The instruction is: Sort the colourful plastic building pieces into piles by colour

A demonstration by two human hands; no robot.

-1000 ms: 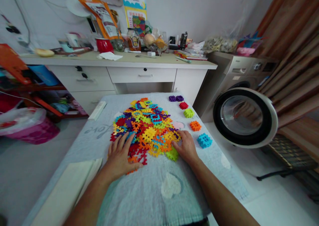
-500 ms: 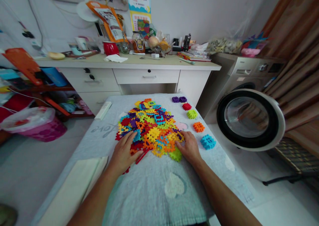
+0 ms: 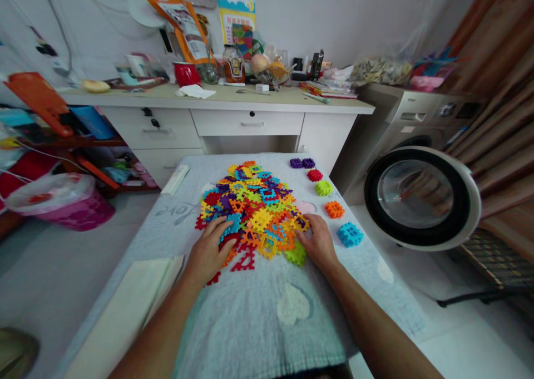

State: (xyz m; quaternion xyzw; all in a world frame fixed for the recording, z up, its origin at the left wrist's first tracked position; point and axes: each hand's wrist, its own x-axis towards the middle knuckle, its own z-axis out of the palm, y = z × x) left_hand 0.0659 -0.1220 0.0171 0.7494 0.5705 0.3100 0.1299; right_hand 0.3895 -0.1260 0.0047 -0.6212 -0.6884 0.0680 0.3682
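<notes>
My left hand [image 3: 208, 249] and right hand [image 3: 319, 240] lie spread beside the interlocking plastic tiles [image 3: 261, 221], probably light and stiff, best pinched by their notched edges

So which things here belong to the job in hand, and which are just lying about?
Part of the job:
- pile, with the left hand and right hand at its edges
- probably the purple blocks, red block, green block, orange block and blue block beside it

Apparently just lying about:
- jar
- orange bag
- bin
- washer
</notes>
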